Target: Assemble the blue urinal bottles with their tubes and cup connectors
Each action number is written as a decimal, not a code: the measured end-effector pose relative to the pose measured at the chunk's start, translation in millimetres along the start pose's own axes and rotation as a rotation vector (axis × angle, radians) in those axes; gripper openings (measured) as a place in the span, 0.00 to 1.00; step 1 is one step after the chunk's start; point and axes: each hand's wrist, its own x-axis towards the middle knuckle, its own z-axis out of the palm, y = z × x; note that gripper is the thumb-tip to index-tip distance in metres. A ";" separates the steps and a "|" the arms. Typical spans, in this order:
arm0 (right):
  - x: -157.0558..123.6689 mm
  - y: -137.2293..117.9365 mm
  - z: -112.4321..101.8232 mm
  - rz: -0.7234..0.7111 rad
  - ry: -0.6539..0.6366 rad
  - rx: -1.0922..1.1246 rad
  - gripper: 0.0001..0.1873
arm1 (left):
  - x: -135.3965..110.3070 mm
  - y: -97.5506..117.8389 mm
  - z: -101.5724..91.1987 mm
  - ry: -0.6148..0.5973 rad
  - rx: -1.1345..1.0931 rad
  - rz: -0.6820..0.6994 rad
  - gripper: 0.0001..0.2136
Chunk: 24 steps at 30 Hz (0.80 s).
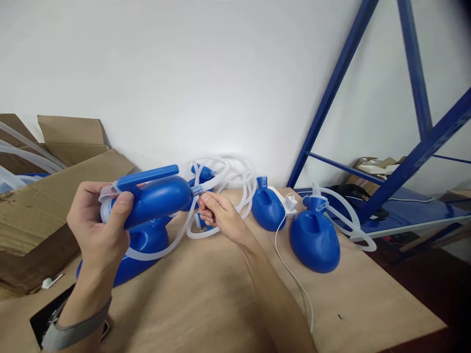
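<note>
My left hand is wrapped round the capped end of a blue plastic urinal head, a rounded piece with a bar handle on top. Its translucent cap is partly covered by my fingers. At the other end a small clear connector sticks out, and a translucent hose runs on from it. My right hand pinches that connector between thumb and forefinger. Below the held piece lies a large blue urinal bottle, partly hidden by my left forearm.
Two blue bottles stand to the right, beside a white charger and its cable. Coiled hoses lie against the wall. A cardboard box holding hoses is at left, near a dark phone or tablet. Blue shelving rises at right.
</note>
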 end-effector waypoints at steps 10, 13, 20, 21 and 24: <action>1.8 6.6 -4.5 0.027 0.032 -0.146 0.21 | 0.3 11.2 -0.3 -0.043 -0.118 -0.068 0.10; -3.6 -1.9 -5.8 0.015 0.033 -0.442 0.21 | 3.4 14.2 -2.0 -0.060 -0.128 -0.148 0.11; -22.1 -33.0 -25.4 -0.339 0.303 -1.248 0.20 | 13.0 19.1 -12.3 -0.208 -0.153 -0.170 0.17; -23.0 -33.9 -28.6 -0.390 0.227 -1.317 0.28 | 11.0 21.0 -12.6 -0.234 -0.174 -0.160 0.16; -22.9 -33.3 -32.7 -0.398 -0.080 -1.368 0.43 | -1.4 31.8 -7.9 -0.349 -0.242 -0.125 0.14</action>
